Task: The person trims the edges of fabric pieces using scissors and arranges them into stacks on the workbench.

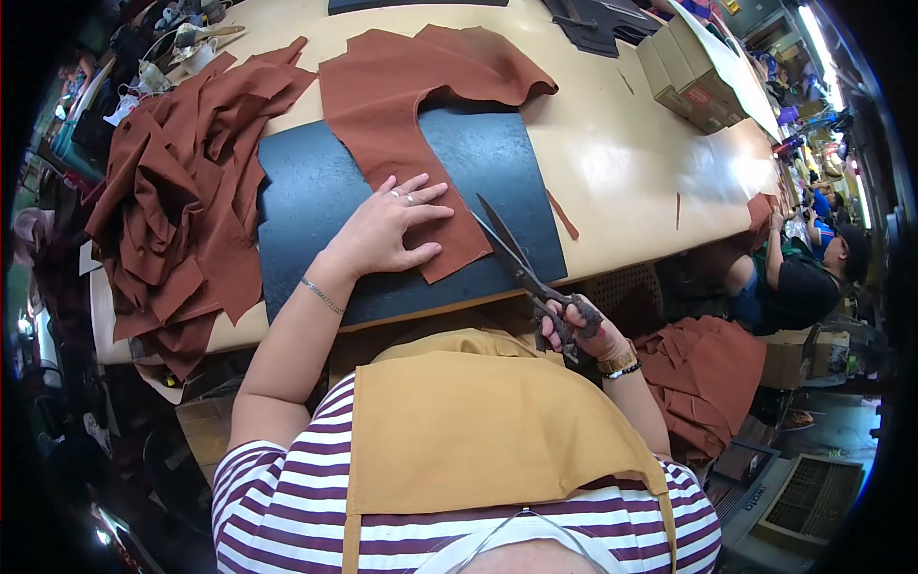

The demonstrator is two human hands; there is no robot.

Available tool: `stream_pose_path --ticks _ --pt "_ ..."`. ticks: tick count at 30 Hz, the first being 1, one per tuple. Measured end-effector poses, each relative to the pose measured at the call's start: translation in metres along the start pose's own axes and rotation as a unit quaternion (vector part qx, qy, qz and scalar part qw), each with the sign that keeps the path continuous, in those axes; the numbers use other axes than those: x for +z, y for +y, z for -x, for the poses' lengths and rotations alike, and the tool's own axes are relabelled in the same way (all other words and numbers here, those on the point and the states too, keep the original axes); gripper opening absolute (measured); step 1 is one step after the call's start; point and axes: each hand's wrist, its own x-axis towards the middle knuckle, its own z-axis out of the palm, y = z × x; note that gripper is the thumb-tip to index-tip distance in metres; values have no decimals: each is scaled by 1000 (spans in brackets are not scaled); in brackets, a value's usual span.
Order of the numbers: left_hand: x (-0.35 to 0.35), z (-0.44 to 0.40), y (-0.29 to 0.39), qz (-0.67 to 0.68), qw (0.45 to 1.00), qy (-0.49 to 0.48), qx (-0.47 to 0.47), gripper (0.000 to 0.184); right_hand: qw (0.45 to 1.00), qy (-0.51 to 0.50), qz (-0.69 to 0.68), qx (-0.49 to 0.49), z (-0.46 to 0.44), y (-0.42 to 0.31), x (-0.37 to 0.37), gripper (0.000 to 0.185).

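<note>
My left hand [400, 225] lies flat with fingers spread on a rust-brown piece of fabric [382, 115]. That fabric stretches over a dark cutting mat [507, 163] and curves away to the right at its far end. In my right hand [588, 335] is a pair of large dark scissors [521, 268], its handles wrapped in worn material. The blades are slightly apart and point up and left, beside the right edge of the fabric. Whether they touch the cloth I cannot tell.
A heap of rust-brown cloth [172, 191] covers the table's left side. Thin fabric scraps [564, 215] lie right of the mat. A cardboard box [693, 77] stands at the far right. More brown cloth [703, 378] is piled below, and another person [803, 277] sits at the right.
</note>
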Motion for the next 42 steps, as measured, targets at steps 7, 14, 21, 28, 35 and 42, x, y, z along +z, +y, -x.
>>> stream_pose_path --ticks 7,14,21,28,35,42 --pt "3 -1 3 -10 1000 7 11 45 994 21 103 21 -1 -14 13 29" --pt "4 -1 1 -23 999 16 17 46 994 34 102 25 4 -6 10 24" --pt "6 -2 2 -114 990 80 -32 60 993 35 106 25 9 -5 16 27" --pt "8 1 3 -142 981 57 -123 79 993 23 116 11 -7 -6 20 27" --pt "8 1 4 -174 975 54 -125 84 994 29 106 4 -3 -1 18 28" --pt "9 1 9 -183 973 60 -128 89 990 39 137 2 -5 0 21 28"
